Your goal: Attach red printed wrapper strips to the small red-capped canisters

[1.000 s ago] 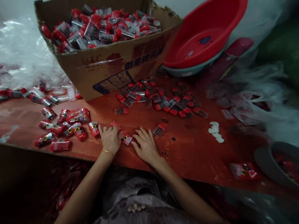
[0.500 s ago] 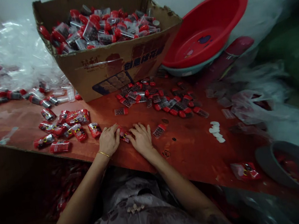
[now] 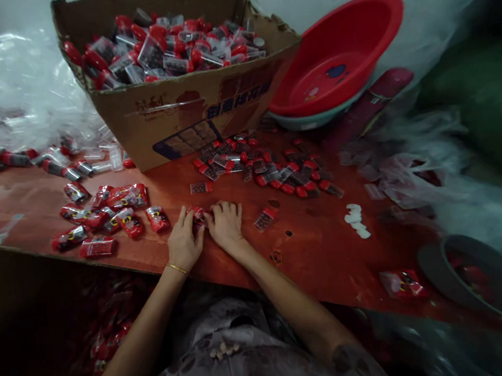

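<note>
Between my hands, at the table's front, is a small red printed packet (image 3: 198, 213), partly covered by my fingers. My left hand (image 3: 184, 240), with a gold bracelet at the wrist, grips its left end between thumb and fingers. My right hand (image 3: 225, 224) has its thumb and fingertips on the right end. Just left of my hands lies another red wrapped packet (image 3: 158, 218), beside a group of similar shiny packets (image 3: 127, 197). To the right rests a single clear container with a red cap (image 3: 264, 218) and dark contents.
A cardboard box (image 3: 133, 120) full of red-capped containers stands behind. More containers (image 3: 271, 170) lie in front of it. A red basin (image 3: 351, 35) leans at back right. White pieces (image 3: 356, 221), plastic bags (image 3: 414, 174) and a grey bowl (image 3: 455, 285) are rightward.
Both hands have shifted slightly left with the red packet, which has turned and is now held nearer my left fingertips. The surrounding things keep their places; the view has moved a little.
</note>
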Demonstrator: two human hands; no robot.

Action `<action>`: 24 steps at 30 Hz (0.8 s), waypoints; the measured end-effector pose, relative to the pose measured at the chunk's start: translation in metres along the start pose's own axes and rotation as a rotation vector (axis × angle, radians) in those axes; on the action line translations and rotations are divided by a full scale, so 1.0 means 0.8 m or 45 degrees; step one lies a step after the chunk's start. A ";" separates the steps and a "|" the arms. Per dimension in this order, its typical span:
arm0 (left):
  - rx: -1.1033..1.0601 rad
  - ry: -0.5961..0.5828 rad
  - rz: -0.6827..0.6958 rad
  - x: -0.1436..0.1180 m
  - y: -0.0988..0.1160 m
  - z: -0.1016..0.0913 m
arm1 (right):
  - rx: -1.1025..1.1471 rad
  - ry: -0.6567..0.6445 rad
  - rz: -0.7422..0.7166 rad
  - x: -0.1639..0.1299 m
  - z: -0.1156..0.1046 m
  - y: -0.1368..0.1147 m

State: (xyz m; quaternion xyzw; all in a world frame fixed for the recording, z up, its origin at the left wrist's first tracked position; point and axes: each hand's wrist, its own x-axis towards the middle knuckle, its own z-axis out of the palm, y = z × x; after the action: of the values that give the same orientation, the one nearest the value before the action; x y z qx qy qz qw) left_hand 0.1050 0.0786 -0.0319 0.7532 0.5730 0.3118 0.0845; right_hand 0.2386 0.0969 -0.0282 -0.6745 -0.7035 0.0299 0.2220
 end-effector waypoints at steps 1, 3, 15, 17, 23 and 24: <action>0.008 -0.016 0.018 -0.001 -0.001 0.000 | -0.005 -0.007 -0.048 -0.002 0.000 0.000; 0.000 -0.031 0.049 -0.005 -0.003 0.001 | -0.008 -0.026 -0.181 -0.005 0.001 0.004; -0.064 -0.016 0.026 -0.015 -0.003 0.007 | 0.139 -0.089 -0.331 -0.009 0.008 0.013; -0.125 0.042 -0.012 -0.016 -0.003 0.005 | 0.151 -0.017 -0.300 -0.009 0.006 0.012; -0.412 0.279 -0.320 -0.008 0.005 -0.017 | 0.096 0.192 -0.352 -0.013 -0.015 0.005; -0.555 0.250 -0.393 -0.004 0.009 -0.020 | 0.087 0.200 -0.383 -0.016 -0.020 0.003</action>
State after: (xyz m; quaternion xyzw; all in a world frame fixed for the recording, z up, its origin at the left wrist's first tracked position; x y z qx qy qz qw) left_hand 0.1014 0.0697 -0.0169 0.5873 0.6057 0.4825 0.2352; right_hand 0.2465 0.0806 -0.0183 -0.5541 -0.7755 -0.0326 0.3009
